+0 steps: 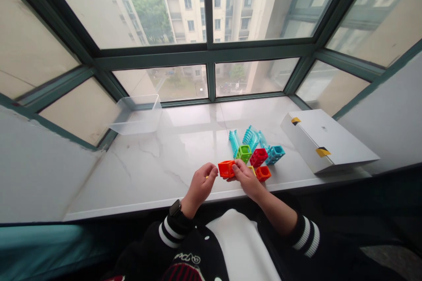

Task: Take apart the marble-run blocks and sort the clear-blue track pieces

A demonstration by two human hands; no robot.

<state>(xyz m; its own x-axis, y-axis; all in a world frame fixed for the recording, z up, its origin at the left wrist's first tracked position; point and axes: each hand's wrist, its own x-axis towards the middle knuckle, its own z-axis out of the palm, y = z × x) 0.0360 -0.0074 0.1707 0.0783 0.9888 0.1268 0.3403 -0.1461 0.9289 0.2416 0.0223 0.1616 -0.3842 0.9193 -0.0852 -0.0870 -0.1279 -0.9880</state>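
Observation:
My right hand grips an orange hollow cube block above the sill's front edge. Just left of it, my left hand is closed, its fingertips close to the block's side. A bit of a small yellow piece shows between those fingers; its shape is mostly hidden. Beside my right hand sit another orange block and a partly hidden yellow block. Behind them stand a green block, a red block and a blue block.
Translucent blue track-like pieces lie behind the blocks. A clear plastic bin stands at the left back of the white marbled sill. On the right is a white box with black-and-yellow tabs. Windows enclose the sill.

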